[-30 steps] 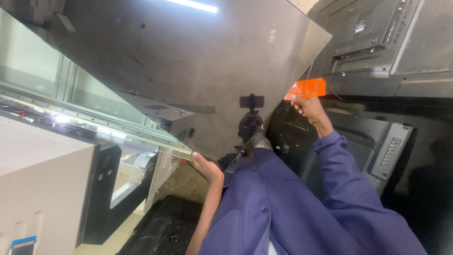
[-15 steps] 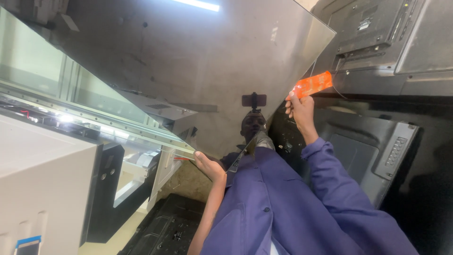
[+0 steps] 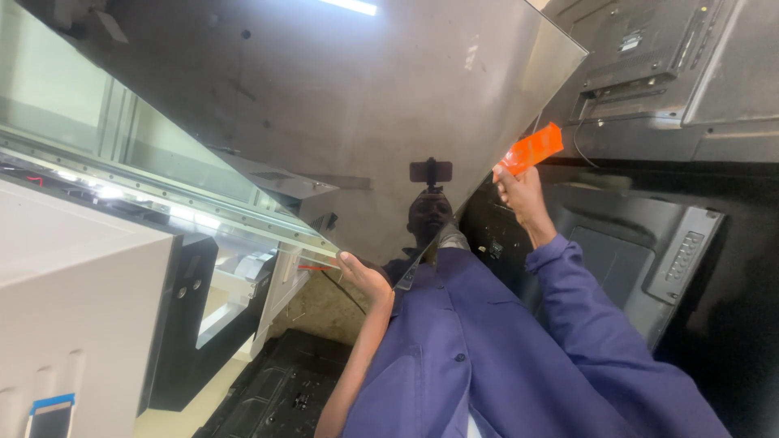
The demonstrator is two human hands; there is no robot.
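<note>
- the right hand (image 3: 519,195) pinches the low end of a flat orange piece (image 3: 531,150); its fingers are closed tight on it.
- the left hand (image 3: 365,276) sits far off at 8 o'clock from the right one, with its fingers on the low edge of the big shiny panel (image 3: 365,105). i cannot tell if it grips the edge or just rests there.
- a second ago the orange piece lay almost flat. now it is tipped up, and the right hand has slid a bit toward the panel's edge. the left hand has crept a bit toward 3 o'clock along the low edge.
- so it looks like the orange piece is being lined up with the panel's side, but it does not touch it yet.
- the orange piece's long side runs from 8 o'clock to 2 o'clock. its free end points to 2 o'clock, away from the panel.
- the orange piece is just beside the panel's slanted right edge, in front of dark screen backs (image 3: 641,73).
- a purple sleeve (image 3: 584,308) runs down from the right hand.
- a white machine (image 3: 73,308) stands at 9 o'clock.
</note>
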